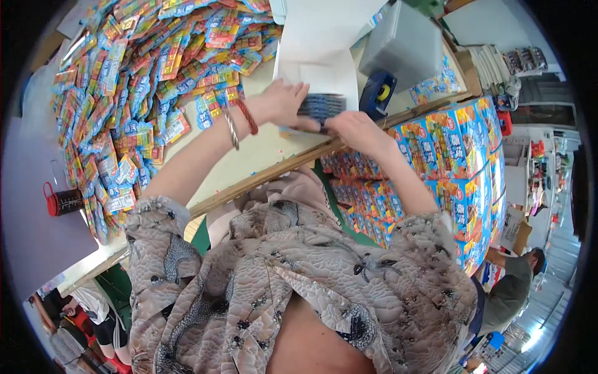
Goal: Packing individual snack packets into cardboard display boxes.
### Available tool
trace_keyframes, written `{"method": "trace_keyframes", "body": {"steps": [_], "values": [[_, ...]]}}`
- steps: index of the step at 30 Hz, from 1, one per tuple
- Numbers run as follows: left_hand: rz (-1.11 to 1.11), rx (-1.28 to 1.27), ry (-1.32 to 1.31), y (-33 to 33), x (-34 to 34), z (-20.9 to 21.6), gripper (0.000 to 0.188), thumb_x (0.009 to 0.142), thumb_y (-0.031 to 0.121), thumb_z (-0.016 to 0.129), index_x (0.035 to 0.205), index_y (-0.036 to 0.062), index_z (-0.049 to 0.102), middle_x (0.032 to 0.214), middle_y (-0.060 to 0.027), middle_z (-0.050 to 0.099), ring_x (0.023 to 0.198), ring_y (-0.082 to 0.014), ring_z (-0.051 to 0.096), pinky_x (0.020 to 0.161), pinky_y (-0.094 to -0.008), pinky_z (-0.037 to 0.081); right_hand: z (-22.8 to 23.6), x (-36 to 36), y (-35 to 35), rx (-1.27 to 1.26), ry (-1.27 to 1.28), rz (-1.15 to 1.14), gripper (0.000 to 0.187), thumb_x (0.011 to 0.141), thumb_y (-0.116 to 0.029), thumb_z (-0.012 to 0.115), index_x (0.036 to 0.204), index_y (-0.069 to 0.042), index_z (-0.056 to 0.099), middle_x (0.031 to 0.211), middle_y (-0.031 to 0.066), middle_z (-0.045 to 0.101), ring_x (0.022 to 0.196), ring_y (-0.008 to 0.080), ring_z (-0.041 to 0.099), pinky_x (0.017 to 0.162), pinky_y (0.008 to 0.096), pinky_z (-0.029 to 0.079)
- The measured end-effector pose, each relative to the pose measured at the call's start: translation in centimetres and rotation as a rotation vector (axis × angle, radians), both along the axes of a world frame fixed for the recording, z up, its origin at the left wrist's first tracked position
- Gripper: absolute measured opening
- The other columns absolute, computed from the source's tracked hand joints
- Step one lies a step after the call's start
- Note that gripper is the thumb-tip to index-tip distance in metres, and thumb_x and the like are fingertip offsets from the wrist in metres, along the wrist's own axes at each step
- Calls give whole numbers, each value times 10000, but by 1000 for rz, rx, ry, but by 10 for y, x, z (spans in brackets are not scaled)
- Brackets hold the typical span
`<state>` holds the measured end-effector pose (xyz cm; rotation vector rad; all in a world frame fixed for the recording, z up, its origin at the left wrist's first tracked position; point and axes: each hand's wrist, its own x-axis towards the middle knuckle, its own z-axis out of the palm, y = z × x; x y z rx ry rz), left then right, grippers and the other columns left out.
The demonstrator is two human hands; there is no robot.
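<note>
Packet stack (326,106), white box (314,28)

Head view: left hand (283,104) left of stack, right hand (358,131) at its near right corner; blurred, can't tell whether fingers grip. Stack's at box's near end. Probably squaring step; next move needs even pressure both sides.

- Box (317,71): I see it open on the table (258,153), plain white inside, a broad white panel stretching away at its far side.
- Stack (327,106): from here I make out flat, dark blue pieces packed close together, their edges showing as thin layered lines. It sits at the box's near end; blur keeps me from telling whether it lies fully inside.
</note>
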<state>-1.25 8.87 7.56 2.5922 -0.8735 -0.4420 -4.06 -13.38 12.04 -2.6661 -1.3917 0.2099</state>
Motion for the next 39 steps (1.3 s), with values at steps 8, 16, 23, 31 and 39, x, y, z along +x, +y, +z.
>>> {"method": "trace_keyframes", "body": {"steps": [8, 16, 23, 31, 39], "values": [[145, 209, -478, -18, -51, -17, 1046, 556, 299, 787, 1351, -157, 282, 1182, -239, 483, 1044, -347, 497, 946, -417, 389, -8, -39, 7, -47, -53, -148, 93, 854, -112, 551, 913, -46, 578, 815, 121, 619, 812, 319, 616, 698, 405, 491], [257, 223, -610, -26, -57, -27, 831, 581, 224, 744, 1255, -121, 400, 1026, -163, 489, 953, -288, 484, 827, -363, 404, -6, 15, -3, 314, -225, -936, 260, 918, -214, 537, 1053, 4, 584, 869, 181, 637, 804, 405, 591, 711, 480, 450], [340, 245, -720, -22, -45, -15, 771, 655, 188, 686, 1300, -98, 376, 1083, -176, 472, 1015, -301, 463, 919, -386, 380, -36, 21, -1, 591, -66, -845, 209, 920, -140, 493, 1033, 21, 565, 853, 288, 606, 831, 470, 575, 689, 506, 455], [344, 181, -622, -35, 27, -37, 788, 683, 180, 655, 1361, -74, 344, 1137, -180, 476, 1075, -319, 459, 986, -432, 339, -40, 96, 12, 222, -108, -938, 310, 943, -262, 503, 1032, 33, 528, 908, 294, 631, 893, 457, 602, 728, 510, 482], [120, -102, -575, 1, -8, 30, 947, 693, 318, 783, 1443, 19, 287, 1455, -203, 337, 1367, -310, 310, 1124, -547, 157, 23, 56, 38, 478, -522, -795, 382, 943, -246, 552, 1237, -5, 517, 977, 173, 653, 841, 333, 636, 729, 424, 504]]}}
